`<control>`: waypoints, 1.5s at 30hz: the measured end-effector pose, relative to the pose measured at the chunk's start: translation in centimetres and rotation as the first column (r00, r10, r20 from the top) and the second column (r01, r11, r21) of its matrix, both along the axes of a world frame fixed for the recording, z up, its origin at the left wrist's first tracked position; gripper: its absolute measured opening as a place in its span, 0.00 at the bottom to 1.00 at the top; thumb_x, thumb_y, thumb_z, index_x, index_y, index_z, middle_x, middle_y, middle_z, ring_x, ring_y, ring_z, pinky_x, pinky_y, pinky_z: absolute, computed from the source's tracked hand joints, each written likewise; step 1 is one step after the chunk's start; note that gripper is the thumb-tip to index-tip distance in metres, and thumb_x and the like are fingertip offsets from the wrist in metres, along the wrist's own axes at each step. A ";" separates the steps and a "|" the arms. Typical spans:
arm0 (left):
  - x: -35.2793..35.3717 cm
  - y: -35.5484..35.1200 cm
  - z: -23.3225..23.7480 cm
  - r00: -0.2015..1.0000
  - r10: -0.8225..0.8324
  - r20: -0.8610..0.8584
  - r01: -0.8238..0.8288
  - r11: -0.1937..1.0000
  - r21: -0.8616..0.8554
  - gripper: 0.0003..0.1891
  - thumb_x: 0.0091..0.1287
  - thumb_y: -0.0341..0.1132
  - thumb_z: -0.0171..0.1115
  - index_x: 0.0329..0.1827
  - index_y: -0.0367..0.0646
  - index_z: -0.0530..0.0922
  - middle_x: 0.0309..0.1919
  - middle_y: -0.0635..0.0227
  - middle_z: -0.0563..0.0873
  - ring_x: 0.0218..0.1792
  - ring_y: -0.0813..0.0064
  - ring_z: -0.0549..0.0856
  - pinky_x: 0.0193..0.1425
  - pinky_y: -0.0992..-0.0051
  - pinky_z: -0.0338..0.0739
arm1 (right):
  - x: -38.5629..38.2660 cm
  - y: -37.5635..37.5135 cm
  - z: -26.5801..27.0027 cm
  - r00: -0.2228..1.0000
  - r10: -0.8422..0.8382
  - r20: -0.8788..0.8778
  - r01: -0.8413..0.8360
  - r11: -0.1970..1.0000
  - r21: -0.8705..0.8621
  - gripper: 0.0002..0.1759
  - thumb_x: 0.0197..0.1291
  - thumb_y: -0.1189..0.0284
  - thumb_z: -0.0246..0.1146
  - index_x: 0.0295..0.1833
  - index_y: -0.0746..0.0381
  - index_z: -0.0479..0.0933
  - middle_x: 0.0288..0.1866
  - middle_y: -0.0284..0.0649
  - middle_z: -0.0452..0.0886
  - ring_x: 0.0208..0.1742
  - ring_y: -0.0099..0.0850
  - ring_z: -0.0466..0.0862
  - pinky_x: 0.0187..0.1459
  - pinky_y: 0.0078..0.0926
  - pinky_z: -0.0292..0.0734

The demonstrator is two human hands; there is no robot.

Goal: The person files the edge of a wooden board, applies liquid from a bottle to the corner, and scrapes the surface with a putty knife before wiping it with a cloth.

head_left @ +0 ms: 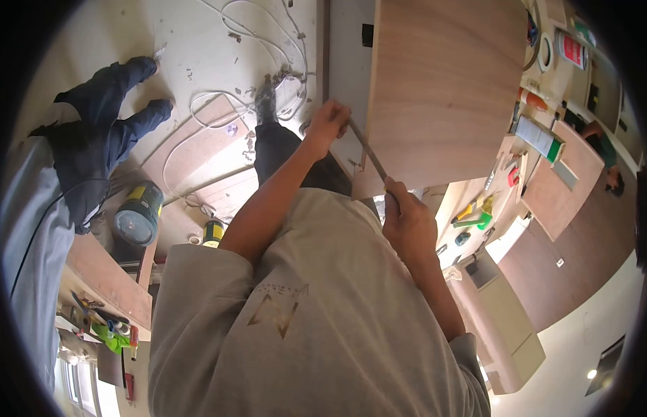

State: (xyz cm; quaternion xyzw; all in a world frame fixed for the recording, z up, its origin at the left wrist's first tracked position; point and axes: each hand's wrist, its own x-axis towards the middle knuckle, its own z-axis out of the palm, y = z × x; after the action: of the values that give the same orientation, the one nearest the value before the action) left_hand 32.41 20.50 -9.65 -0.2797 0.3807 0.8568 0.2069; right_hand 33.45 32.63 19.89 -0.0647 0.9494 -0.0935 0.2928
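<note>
A long, thin bar that looks like a file (368,151) runs slantwise between my two hands, along the edge of a wooden panel (445,90). My left hand (327,127) pinches its far end with curled fingers. Around its near end my right hand (409,217) is closed, so that end is hidden in the fist. The panel has a smooth brown face and stands in front of me, its lower left corner close to the bar. Behind the bar shows a pale inner surface (346,62) with a dark fitting on it.
White cable (191,115) loops over the floor at left, among scattered debris. Another person (94,125) in dark trousers stands there, near a dark paint bucket (139,212). At right, a bench (450,203) carries several tools, a green-handled brush (480,221) and tins.
</note>
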 end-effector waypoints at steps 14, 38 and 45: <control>2.9 1.6 -4.4 0.990 -0.021 0.137 0.049 0.977 -0.209 0.11 0.80 0.39 0.67 0.48 0.40 0.78 0.29 0.68 0.83 0.27 0.79 0.80 0.30 0.76 0.74 | 0.9 1.1 -3.5 0.999 0.009 0.046 -0.007 0.999 -0.052 0.14 0.72 0.71 0.65 0.61 0.54 0.79 0.35 0.51 0.89 0.37 0.55 0.90 0.37 0.54 0.83; 4.1 1.7 -4.1 0.981 -0.182 0.070 0.195 0.921 -0.337 0.11 0.82 0.40 0.65 0.44 0.43 0.76 0.29 0.70 0.83 0.27 0.82 0.79 0.30 0.76 0.72 | 1.5 -0.2 -1.8 0.996 0.034 0.082 -0.043 0.994 0.103 0.13 0.73 0.70 0.65 0.60 0.54 0.83 0.37 0.50 0.90 0.38 0.54 0.90 0.39 0.52 0.83; 3.5 1.8 -0.1 0.998 -0.062 0.012 0.063 0.987 -0.145 0.12 0.82 0.41 0.64 0.42 0.43 0.76 0.28 0.70 0.83 0.25 0.82 0.78 0.28 0.77 0.71 | 1.9 1.2 -0.5 0.991 0.126 -0.036 -0.126 0.992 0.009 0.17 0.71 0.72 0.64 0.64 0.54 0.80 0.31 0.51 0.86 0.31 0.55 0.89 0.34 0.54 0.84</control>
State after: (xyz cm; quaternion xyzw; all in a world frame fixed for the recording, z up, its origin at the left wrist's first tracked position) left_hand 35.92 22.30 -9.77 -0.2851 0.4497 0.8190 0.2140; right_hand 35.32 33.87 19.39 -0.1253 0.9489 -0.0707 0.2809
